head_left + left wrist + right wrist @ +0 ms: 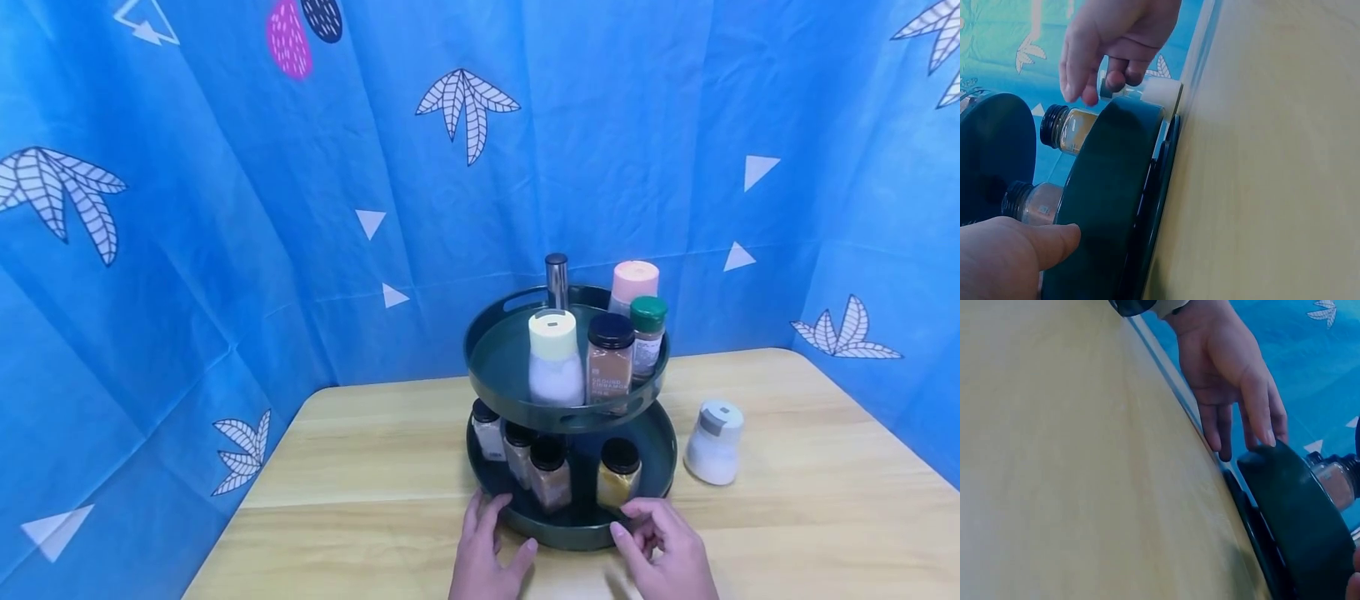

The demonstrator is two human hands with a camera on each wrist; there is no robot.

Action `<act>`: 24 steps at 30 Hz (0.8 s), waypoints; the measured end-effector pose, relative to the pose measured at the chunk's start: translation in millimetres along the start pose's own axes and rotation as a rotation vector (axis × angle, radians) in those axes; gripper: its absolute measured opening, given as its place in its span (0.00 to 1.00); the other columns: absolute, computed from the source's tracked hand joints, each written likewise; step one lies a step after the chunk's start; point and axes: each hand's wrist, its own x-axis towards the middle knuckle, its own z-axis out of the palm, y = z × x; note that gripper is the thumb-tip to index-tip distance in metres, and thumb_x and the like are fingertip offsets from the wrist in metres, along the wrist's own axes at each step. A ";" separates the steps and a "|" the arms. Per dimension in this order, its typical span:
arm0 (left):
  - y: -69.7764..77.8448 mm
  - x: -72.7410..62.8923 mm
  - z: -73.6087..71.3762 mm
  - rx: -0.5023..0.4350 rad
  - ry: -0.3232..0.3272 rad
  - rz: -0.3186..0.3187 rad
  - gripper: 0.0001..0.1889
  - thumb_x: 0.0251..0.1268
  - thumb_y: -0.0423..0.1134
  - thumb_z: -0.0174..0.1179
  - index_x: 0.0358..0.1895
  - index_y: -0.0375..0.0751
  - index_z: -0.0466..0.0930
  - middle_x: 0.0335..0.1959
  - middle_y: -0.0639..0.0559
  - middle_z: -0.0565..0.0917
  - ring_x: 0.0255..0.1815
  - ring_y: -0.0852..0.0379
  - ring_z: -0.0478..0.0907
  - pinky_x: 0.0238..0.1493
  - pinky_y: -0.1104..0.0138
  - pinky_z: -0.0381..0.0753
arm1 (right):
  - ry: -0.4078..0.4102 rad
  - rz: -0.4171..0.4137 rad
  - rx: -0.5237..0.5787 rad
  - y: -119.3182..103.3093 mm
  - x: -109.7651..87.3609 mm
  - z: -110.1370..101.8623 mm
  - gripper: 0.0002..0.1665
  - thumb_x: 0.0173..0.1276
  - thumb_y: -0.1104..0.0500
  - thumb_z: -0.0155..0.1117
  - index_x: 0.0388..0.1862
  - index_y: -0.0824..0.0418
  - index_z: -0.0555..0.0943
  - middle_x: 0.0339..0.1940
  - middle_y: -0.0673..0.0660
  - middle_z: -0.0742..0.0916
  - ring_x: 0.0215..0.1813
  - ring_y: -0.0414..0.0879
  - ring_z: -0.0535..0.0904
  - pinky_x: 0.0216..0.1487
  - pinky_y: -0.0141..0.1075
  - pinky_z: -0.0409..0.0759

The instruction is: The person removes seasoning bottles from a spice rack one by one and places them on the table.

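A dark green two-tier turntable stands on the table, holding spice jars. My left hand is at the front left of its lower tray, with fingers spread and the thumb against the outer wall. At the front right rim is my right hand, its fingers loosely bent and nothing visible between them. Closest to it sits a black-capped jar of yellow spice. Three more black-capped jars, one a brown spice jar, stand in the lower tray's left half.
On the upper tray are a pale-yellow-topped shaker, a ground cinnamon jar, a green-capped jar and a pink-topped container around a metal post. A white-topped shaker stands right of the turntable. Blue curtain hangs behind.
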 end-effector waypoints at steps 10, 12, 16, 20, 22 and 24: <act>0.6 -0.5 0.1 -0.011 0.016 -0.027 0.33 0.53 0.47 0.72 0.64 0.49 0.72 0.74 0.32 0.51 0.65 0.32 0.66 0.54 0.52 0.79 | -0.237 0.007 -0.011 9.4 0.2 -0.8 0.18 0.48 0.69 0.76 0.35 0.55 0.82 0.35 0.43 0.81 0.25 0.32 0.73 0.22 0.29 0.76; 0.9 -1.2 -0.4 -0.016 0.017 -0.026 0.33 0.53 0.46 0.72 0.64 0.48 0.72 0.74 0.32 0.51 0.65 0.32 0.66 0.54 0.51 0.79 | -0.245 0.020 -0.015 8.9 0.5 -0.3 0.17 0.49 0.69 0.76 0.36 0.56 0.82 0.35 0.43 0.81 0.25 0.32 0.73 0.22 0.29 0.76; 1.1 -2.4 -0.5 -0.029 0.021 -0.020 0.33 0.53 0.46 0.72 0.64 0.49 0.72 0.74 0.32 0.51 0.65 0.31 0.65 0.54 0.51 0.79 | -0.233 0.007 -0.013 7.2 0.2 1.1 0.15 0.49 0.70 0.75 0.35 0.57 0.83 0.36 0.43 0.81 0.25 0.32 0.74 0.22 0.29 0.76; -0.1 -3.7 0.5 -0.047 0.033 0.004 0.33 0.53 0.45 0.72 0.64 0.50 0.72 0.75 0.33 0.50 0.66 0.30 0.63 0.55 0.51 0.78 | -0.225 -0.041 0.005 5.6 -0.3 1.4 0.15 0.49 0.70 0.75 0.35 0.57 0.84 0.35 0.44 0.82 0.25 0.31 0.74 0.23 0.27 0.76; -0.2 -4.0 1.0 -0.060 0.037 0.020 0.33 0.53 0.44 0.72 0.64 0.50 0.71 0.75 0.34 0.50 0.67 0.31 0.62 0.55 0.51 0.78 | -0.229 -0.062 0.014 5.6 0.0 0.5 0.16 0.49 0.71 0.75 0.35 0.57 0.84 0.35 0.44 0.82 0.26 0.31 0.75 0.23 0.26 0.75; -0.1 -3.8 1.3 -0.073 0.038 0.036 0.34 0.53 0.44 0.72 0.65 0.49 0.70 0.75 0.34 0.51 0.67 0.31 0.62 0.55 0.51 0.78 | -0.237 -0.072 0.016 6.3 0.1 -1.0 0.16 0.49 0.71 0.75 0.36 0.57 0.84 0.36 0.44 0.82 0.26 0.31 0.75 0.24 0.26 0.75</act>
